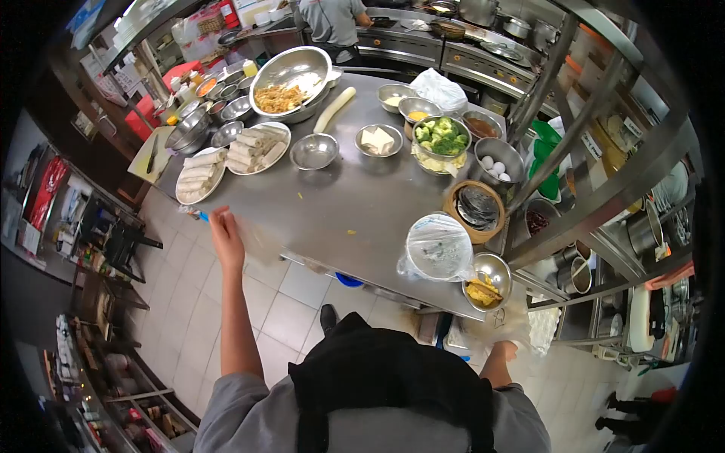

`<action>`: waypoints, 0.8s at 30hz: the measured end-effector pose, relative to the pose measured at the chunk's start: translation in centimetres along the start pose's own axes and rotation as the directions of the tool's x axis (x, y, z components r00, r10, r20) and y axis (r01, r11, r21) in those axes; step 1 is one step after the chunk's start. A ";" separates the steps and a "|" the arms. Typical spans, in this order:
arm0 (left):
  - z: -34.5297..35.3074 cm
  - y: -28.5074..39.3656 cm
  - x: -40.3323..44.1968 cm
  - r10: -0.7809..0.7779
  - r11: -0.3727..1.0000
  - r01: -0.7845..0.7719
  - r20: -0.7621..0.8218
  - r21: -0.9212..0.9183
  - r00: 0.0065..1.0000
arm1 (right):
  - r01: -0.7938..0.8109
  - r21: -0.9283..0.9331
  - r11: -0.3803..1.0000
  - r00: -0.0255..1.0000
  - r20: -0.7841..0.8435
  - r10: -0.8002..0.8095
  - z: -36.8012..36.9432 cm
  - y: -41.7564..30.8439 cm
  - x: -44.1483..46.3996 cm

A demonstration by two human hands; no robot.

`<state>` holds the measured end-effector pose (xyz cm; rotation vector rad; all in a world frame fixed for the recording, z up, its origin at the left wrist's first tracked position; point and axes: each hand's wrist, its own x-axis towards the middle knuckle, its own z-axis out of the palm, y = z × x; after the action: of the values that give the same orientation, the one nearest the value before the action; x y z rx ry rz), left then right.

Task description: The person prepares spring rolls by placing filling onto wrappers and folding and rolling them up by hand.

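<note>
My left hand [226,235] is raised off the near left edge of the steel table, fingers curled together. A small blue item [202,216] shows at its fingertips, too small to name. A faint clear smear lies beside that hand. My right hand [503,352] is low, past the table's near right corner, its fingers mostly hidden by thin clear plastic [498,321]. Closest to it is a steel bowl [501,269] with yellow food. A plastic-covered round container [440,248] stands beside that bowl. White rolls lie on one oval plate [220,182] and another plate [284,149].
On the steel table [355,226] stand a tilted bowl [316,57] of shredded food, a long white vegetable [332,110], a bowl of broccoli [451,153], eggs [495,166] and a bamboo steamer [451,199]. Metal shelving [596,200] borders the right. Another person [330,30] works at the stoves.
</note>
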<state>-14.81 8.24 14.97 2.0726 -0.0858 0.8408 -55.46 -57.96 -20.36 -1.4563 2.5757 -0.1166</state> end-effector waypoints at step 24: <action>11.5 -11.1 -0.3 -0.315 0.701 -0.343 0.702 0.626 0.638 | 0.341 0.774 0.534 0.790 0.072 -0.609 -7.9 2.4 4.7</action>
<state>-5.02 6.39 2.52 3.0883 -0.2804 -0.1883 -61.38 -60.96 -13.58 -1.5917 1.4583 -0.8031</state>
